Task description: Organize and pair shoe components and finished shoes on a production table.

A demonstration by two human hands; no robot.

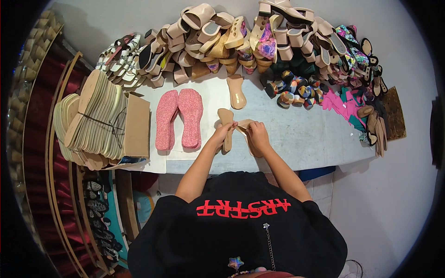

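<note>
Over the middle of the table, my left hand (pixel 222 134) is closed around a slim tan insole (pixel 225 115), its wider end pointing away from me. Close by on the right, the fingers of my right hand (pixel 257 133) pinch a beige sandal (pixel 253 147), which is tilted and partly hidden under the hand. The fingertips of both hands nearly meet at the sandal's light strap (pixel 242 123); whether the left fingers also grip it I cannot tell. Just beyond my hands, another tan insole (pixel 236 92) with a small pale label lies flat.
Two stacks of pink speckled soles (pixel 179 118) lie left of my hands. Further left stand tied bundles of pale soles (pixel 98 120) beside a cardboard box (pixel 137 126). Heeled sandals (pixel 204 37) are piled along the back. Multicoloured rolled pieces (pixel 300 89) and pink fabric (pixel 340 107) lie right.
</note>
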